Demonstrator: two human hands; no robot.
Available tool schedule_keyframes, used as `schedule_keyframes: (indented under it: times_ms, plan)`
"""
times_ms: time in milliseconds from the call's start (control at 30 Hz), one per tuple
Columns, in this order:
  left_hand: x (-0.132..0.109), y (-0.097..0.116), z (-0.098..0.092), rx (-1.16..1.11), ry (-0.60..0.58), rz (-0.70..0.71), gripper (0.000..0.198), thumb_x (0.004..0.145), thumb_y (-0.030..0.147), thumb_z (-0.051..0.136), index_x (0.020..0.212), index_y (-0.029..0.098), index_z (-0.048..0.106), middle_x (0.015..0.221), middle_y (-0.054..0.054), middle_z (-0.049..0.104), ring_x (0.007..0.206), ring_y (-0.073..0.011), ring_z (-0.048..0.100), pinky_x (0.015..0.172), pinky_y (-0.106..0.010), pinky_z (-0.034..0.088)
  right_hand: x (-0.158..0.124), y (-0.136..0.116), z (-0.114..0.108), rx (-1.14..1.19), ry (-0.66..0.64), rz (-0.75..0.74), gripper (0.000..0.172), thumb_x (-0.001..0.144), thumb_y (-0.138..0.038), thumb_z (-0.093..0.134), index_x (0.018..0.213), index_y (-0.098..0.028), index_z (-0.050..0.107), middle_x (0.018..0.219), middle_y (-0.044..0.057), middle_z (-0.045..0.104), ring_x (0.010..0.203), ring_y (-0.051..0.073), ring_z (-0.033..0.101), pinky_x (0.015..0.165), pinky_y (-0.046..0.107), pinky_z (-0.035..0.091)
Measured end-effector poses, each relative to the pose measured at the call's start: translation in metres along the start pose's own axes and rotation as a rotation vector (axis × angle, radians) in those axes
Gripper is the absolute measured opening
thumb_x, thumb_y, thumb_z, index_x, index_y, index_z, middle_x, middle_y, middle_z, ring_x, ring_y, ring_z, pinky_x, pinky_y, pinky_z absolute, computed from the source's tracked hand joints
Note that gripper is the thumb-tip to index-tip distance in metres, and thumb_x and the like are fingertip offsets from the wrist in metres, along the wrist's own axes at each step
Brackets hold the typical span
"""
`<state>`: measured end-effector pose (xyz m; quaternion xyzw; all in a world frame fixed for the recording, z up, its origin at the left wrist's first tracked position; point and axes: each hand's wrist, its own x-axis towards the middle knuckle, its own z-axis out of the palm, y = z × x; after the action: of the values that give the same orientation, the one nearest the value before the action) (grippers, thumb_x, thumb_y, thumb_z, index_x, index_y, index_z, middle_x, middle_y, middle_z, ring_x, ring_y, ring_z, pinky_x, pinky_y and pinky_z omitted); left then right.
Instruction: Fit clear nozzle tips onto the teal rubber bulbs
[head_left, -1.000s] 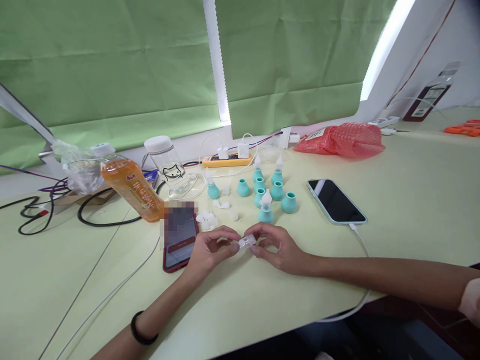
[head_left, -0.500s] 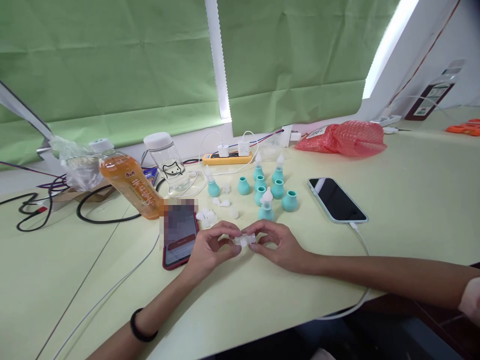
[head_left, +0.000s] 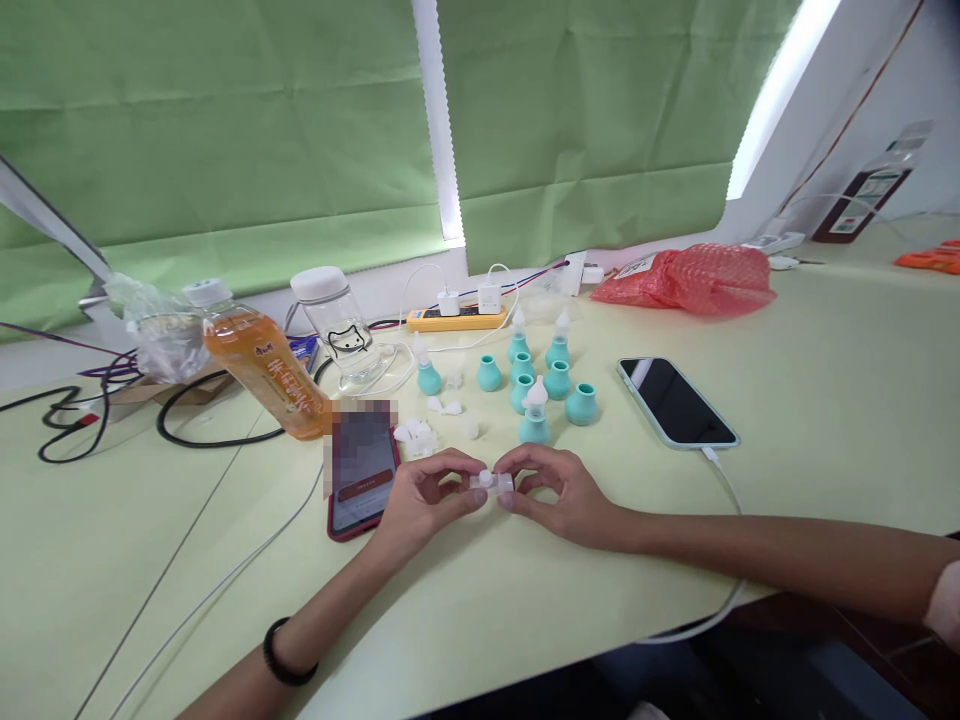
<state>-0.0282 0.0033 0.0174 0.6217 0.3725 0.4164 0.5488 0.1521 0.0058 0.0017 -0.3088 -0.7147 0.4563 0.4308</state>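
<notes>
Between my hands is a small clear plastic connector (head_left: 493,481) with a white round part on it, held just above the table. My left hand (head_left: 433,490) pinches its left end between thumb and fingers. At its right end, the thumb and fingertips of my right hand (head_left: 551,487) are closed on it too. Just beyond stand several teal rubber bulbs (head_left: 581,404), some open at the top. A teal bulb with a translucent nozzle (head_left: 535,412) is the nearest of them. Small white nozzle tips (head_left: 445,406) and clear pieces (head_left: 417,437) lie left of the bulbs.
A red-cased phone (head_left: 361,500) lies beside my left hand, and a charging phone (head_left: 677,402) at the right. An orange drink bottle (head_left: 266,365) leans at the left near a clear water bottle (head_left: 341,325). Behind are a yellow power strip (head_left: 456,319) and a red bubble-wrap bag (head_left: 686,280).
The clear connector has turned between my fingers, so its white round part now faces up instead of toward me. Both hands stay in nearly the same place.
</notes>
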Motion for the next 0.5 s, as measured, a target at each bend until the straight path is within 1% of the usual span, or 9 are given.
schedule_keyframes:
  times_ms: [167, 233, 300, 400, 500]
  plan:
    - [-0.0004, -0.0042, 0.0001, -0.001, 0.033, -0.010, 0.029, 0.061, 0.018, 0.067, 0.089, 0.015, 0.060, 0.078, -0.004, 0.056, 0.071, -0.0130, 0.051, 0.065, -0.027, 0.043, -0.0001, -0.0011, -0.0002, -0.001, -0.009, 0.030, 0.019, 0.073, -0.029, 0.055, 0.087, -0.017, 0.052, 0.084, 0.003, 0.057, 0.078, 0.014, 0.056, 0.064, 0.026, 0.049]
    - [-0.0006, -0.0042, 0.0006, 0.026, 0.041, 0.003, 0.030, 0.060, 0.019, 0.067, 0.089, 0.014, 0.060, 0.078, -0.004, 0.057, 0.071, -0.0137, 0.051, 0.065, -0.027, 0.043, -0.0001, -0.0016, -0.0002, -0.007, -0.012, 0.043, 0.019, 0.073, -0.030, 0.055, 0.087, -0.017, 0.052, 0.083, 0.004, 0.058, 0.079, 0.015, 0.056, 0.065, 0.026, 0.049]
    - [-0.0011, -0.0028, 0.0010, 0.059, 0.052, 0.029, 0.027, 0.062, 0.021, 0.067, 0.086, 0.014, 0.060, 0.079, -0.006, 0.058, 0.072, -0.0149, 0.052, 0.066, -0.028, 0.044, -0.0002, -0.0018, -0.0001, -0.016, -0.014, 0.050, 0.018, 0.073, -0.029, 0.055, 0.086, -0.017, 0.052, 0.083, 0.004, 0.059, 0.079, 0.015, 0.057, 0.065, 0.026, 0.049]
    - [-0.0012, 0.0008, 0.0011, 0.127, 0.067, 0.097, 0.015, 0.069, 0.023, 0.060, 0.081, 0.014, 0.061, 0.081, -0.007, 0.058, 0.076, -0.0165, 0.052, 0.068, -0.028, 0.043, -0.0002, -0.0012, -0.0002, -0.025, -0.015, 0.046, 0.018, 0.073, -0.029, 0.055, 0.086, -0.017, 0.052, 0.081, 0.004, 0.059, 0.076, 0.014, 0.057, 0.065, 0.027, 0.049]
    - [-0.0008, 0.0029, 0.0009, 0.234, 0.085, 0.172, 0.011, 0.073, 0.023, 0.056, 0.077, 0.016, 0.062, 0.080, -0.007, 0.057, 0.078, -0.0170, 0.052, 0.068, -0.028, 0.041, -0.0003, -0.0003, -0.0002, -0.035, -0.021, 0.024, 0.018, 0.073, -0.029, 0.055, 0.086, -0.016, 0.053, 0.079, 0.003, 0.059, 0.072, 0.013, 0.056, 0.064, 0.026, 0.049]
